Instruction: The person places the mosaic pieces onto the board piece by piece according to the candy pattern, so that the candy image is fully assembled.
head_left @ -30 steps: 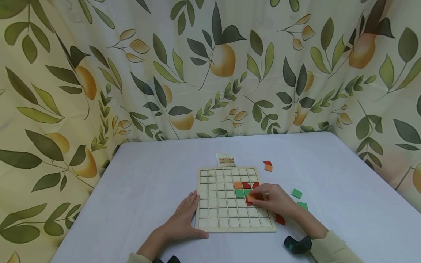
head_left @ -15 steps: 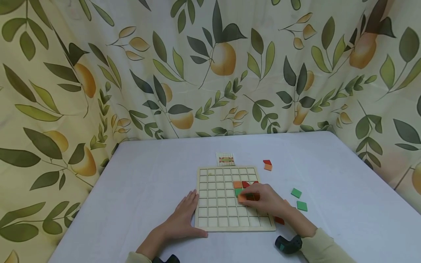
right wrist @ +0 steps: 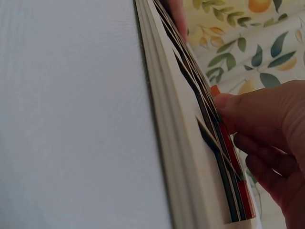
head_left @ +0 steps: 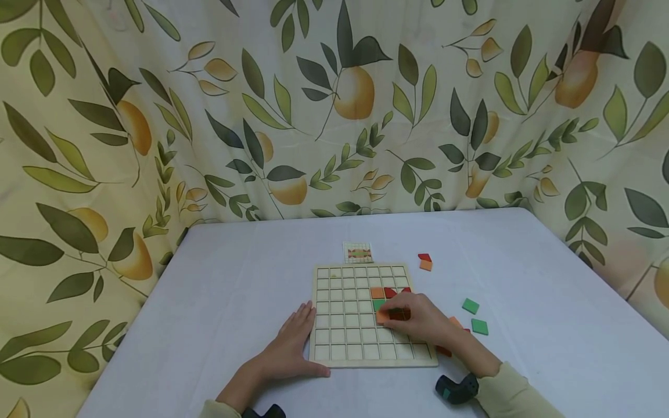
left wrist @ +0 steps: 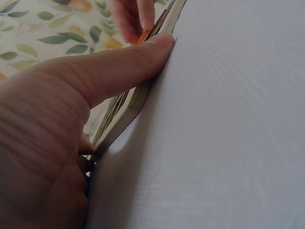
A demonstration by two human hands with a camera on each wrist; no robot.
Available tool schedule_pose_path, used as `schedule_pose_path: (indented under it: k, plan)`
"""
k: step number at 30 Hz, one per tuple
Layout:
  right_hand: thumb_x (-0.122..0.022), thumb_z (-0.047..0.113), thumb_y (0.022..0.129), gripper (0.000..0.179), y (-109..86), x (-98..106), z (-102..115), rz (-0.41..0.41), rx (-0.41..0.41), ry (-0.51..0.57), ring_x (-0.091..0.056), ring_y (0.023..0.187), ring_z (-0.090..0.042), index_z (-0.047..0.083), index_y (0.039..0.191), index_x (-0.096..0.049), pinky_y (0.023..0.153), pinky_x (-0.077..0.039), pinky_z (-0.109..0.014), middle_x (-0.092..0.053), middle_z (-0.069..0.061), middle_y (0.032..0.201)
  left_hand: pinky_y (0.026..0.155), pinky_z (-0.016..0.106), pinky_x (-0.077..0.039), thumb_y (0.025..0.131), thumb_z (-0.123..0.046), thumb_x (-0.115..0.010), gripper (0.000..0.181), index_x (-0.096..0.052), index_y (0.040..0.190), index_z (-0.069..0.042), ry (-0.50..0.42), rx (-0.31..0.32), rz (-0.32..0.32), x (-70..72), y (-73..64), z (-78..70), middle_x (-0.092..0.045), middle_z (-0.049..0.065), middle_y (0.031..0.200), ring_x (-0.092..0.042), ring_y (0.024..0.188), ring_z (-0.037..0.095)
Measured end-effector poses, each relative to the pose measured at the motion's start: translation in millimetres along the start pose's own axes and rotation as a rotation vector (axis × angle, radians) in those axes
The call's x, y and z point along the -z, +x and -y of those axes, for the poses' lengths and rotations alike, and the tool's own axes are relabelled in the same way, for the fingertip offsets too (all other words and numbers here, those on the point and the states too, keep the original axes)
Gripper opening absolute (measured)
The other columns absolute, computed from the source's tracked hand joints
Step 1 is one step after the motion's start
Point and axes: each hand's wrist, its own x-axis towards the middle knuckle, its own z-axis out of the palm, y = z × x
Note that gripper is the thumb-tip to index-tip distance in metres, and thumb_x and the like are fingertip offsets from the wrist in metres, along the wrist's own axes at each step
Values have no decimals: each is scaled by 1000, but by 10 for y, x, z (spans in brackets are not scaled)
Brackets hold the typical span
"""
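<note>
A pale wooden grid board (head_left: pixel 345 337) lies flat on the white table. My right hand (head_left: pixel 418 319) pinches an orange square tile (head_left: pixel 382 317) between thumb and fingertips, low over the board's grid. Just behind the held tile sits a green tile (head_left: pixel 378 304), and behind that another orange tile (head_left: pixel 377 292) beside red pieces (head_left: pixel 389 292); my fingers hide part of this group. Along the board's left side my left hand (head_left: pixel 292 345) lies with straight fingers against the edge. Its thumb (left wrist: pixel 143 52) extends along the board's near edge in the left wrist view.
A small patterned card (head_left: pixel 358 253) lies behind the board. To the right are a red piece (head_left: pixel 424 257), a loose orange tile (head_left: pixel 425 266) and two green tiles (head_left: pixel 479 327). More pieces lie partly under the right forearm. A leaf-patterned curtain (head_left: pixel 324 174) hangs behind the table.
My right hand has moved left across the board with the orange tile, and has barely shifted in the last half second. The left hand keeps its place at the board's edge.
</note>
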Motion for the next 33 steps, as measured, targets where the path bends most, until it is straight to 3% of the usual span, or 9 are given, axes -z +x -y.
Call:
schedule_pose_path:
  k: [33]
  plan:
    - [-74,15,79,26,-17,-34,-13,-6,9,-40,-58,88,-10,8,103,-70,73,-50,-26,-64,5,97,109,44,-6,61,-72,-65,124,-13,145,3,13,21,0,-18,21,2,-6,14,152,1,139,23]
